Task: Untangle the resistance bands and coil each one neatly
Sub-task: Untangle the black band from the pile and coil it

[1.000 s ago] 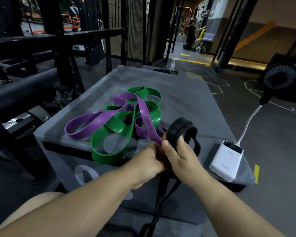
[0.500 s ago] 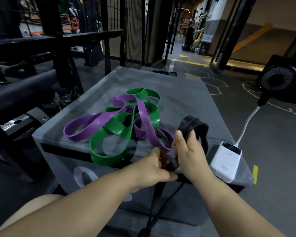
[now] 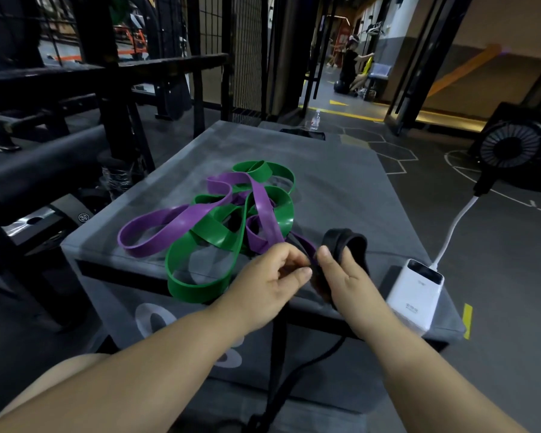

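A purple band and a green band lie tangled together on the grey padded box. A black band is partly wound into a coil at the box's near right. My right hand grips that coil, thumb up against its side. My left hand pinches the black band just left of the coil. The rest of the black band hangs down over the box's front edge.
A white power bank with a white cable lies on the box's near right corner. A black fan stands on the floor to the right. Dark gym racks stand on the left. A person crouches far down the corridor.
Both hands and the black coil have shifted forward and lower toward the box top. My left hand has changed from a closed grip to a pinch at the coil.
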Motion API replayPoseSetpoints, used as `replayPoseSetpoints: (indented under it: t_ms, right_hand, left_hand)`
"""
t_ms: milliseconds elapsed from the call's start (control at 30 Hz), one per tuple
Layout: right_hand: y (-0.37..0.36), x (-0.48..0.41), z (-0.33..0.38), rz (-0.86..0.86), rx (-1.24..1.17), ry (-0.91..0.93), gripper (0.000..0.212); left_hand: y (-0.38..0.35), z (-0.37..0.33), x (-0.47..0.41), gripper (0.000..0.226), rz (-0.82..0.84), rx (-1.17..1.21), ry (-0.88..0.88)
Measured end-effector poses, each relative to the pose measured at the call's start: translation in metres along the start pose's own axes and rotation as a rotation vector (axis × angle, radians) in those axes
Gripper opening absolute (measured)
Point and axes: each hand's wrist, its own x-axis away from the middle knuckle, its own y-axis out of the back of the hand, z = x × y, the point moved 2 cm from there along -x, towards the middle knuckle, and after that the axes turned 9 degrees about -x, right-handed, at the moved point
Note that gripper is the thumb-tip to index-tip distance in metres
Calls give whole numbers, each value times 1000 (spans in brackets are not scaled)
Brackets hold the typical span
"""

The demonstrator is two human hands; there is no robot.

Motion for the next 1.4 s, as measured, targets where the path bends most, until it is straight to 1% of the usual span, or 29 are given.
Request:
replayPoseSetpoints:
  t_ms: [100, 167, 233, 300, 367, 400, 467, 533, 600, 667, 700, 767, 800, 833, 867, 933, 1000, 1033, 1067, 1133, 1200, 1233, 1300, 1333, 1400]
  right_hand:
    - [-4, 0, -3, 17, -80, -34, 21]
    - [-1, -5, -4, -65, -163, -43, 21]
    - [4, -9, -2, -161, -249, -47, 23]
    - [8, -10, 2, -213, -317, -35, 27]
    - [12, -11, 5, -257, -385, -35, 29]
    - [13, -11, 5, -273, -411, -40, 29]
    - [16, -13, 3, -274, -442, -45, 28]
    - [20, -14, -1, -223, -404, -55, 29]
    - [18, -13, -5, -123, -352, -91, 41]
    - [14, -10, -8, 29, -369, -110, 51]
    - [12, -8, -8, 117, -406, -110, 50]
    - [8, -4, -8, 294, -432, -75, 37]
    - [7, -3, -9, 356, -416, -68, 39]
    - [6, 0, -8, 400, -401, -73, 46]
    - [5, 1, -9, 434, -390, -70, 50]
    - [3, 4, -7, 508, -388, -42, 50]
    - [3, 6, -6, 576, -361, -13, 47]
    - [2, 8, -5, 599, -363, -22, 52]
    - [3, 7, -7, 621, -386, -45, 64]
    - [6, 7, -7, 662, -424, -102, 85]
    - [6, 9, -7, 734, -417, -130, 99]
    - [5, 10, -8, 767, -412, -141, 101]
    - [2, 14, -6, 806, -385, -156, 99]
    - [0, 15, -7, 818, -374, -163, 94]
    - [-3, 17, -5, 840, -374, -160, 75]
  left_hand:
    - [1, 0, -1, 5, -43, 23, -38]
    - [-1, 1, -1, 8, -43, 31, -42]
    - [-7, 5, 0, 16, 8, 31, 15]
    - [-12, 9, 2, 29, 112, 34, 66]
    - [-14, 10, 4, 38, 218, 13, 72]
    - [-13, 11, 4, 39, 233, 3, 68]
    - [-9, 7, 2, 35, 160, 69, 63]
    - [-3, 1, 0, 29, 38, 190, 44]
    - [4, -3, -1, 25, -48, 233, 2]
    - [11, -5, 0, 24, -96, 145, -39]
    - [13, -5, 0, 22, -117, 90, -62]
    - [17, -5, -2, 20, -165, -32, -125]
    - [18, -6, -3, 20, -175, -91, -152]
    - [20, -8, -4, 20, -174, -133, -169]
    - [21, -9, -4, 19, -164, -155, -176]
    - [25, -11, -6, 17, -114, -147, -158]
    - [30, -12, -7, 17, -22, -60, -116]
    - [32, -14, -8, 14, 34, 28, -89]
    - [34, -14, -9, 9, 85, 135, -61]
    - [40, -16, -9, 10, 160, 303, -25]
    - [42, -17, -6, 13, 234, 385, -10]
    - [42, -18, -5, 13, 263, 413, -5]
    - [41, -19, -3, 13, 296, 471, 13]
    - [40, -19, -3, 12, 306, 511, 23]
    - [40, -17, -5, 11, 321, 569, 45]
